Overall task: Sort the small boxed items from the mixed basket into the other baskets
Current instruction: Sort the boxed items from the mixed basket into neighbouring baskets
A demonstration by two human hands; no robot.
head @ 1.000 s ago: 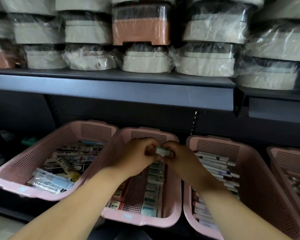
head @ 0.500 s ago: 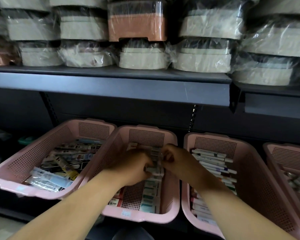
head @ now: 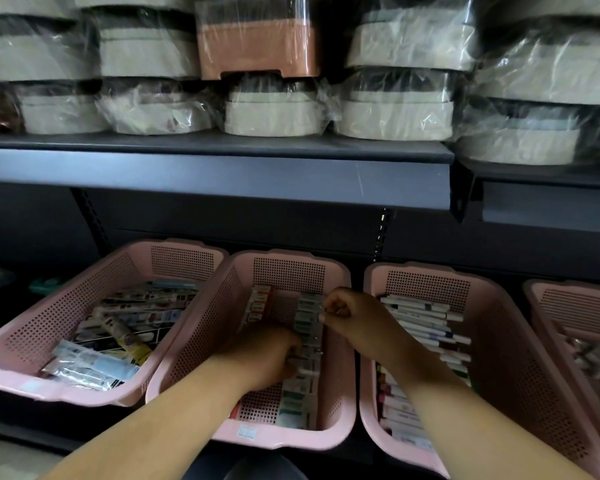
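Both hands are inside the middle pink basket [head: 288, 275], which holds a row of small green-and-white boxes [head: 297, 403] and a shorter row of red-and-white boxes [head: 258, 301]. My left hand [head: 264, 355] is low in the basket, its fingers curled against boxes in the middle of the green-and-white row. My right hand [head: 347, 313] is further back, fingers curled, its fingertips pinching the right edge of a green-and-white box [head: 309, 308] near the row's far end. The mixed basket [head: 84, 306] on the left holds loose boxes, tubes and wrapped packs.
A third pink basket [head: 426, 282] to the right holds neat rows of white boxes; a fourth [head: 575, 306] is cut off by the frame edge. A dark shelf [head: 222, 174] overhangs the baskets, loaded with plastic-wrapped stools [head: 271, 112].
The two hands, which held one small box together above the middle basket, have dropped into it and parted: the left toward me along the row, the right to the row's far end.
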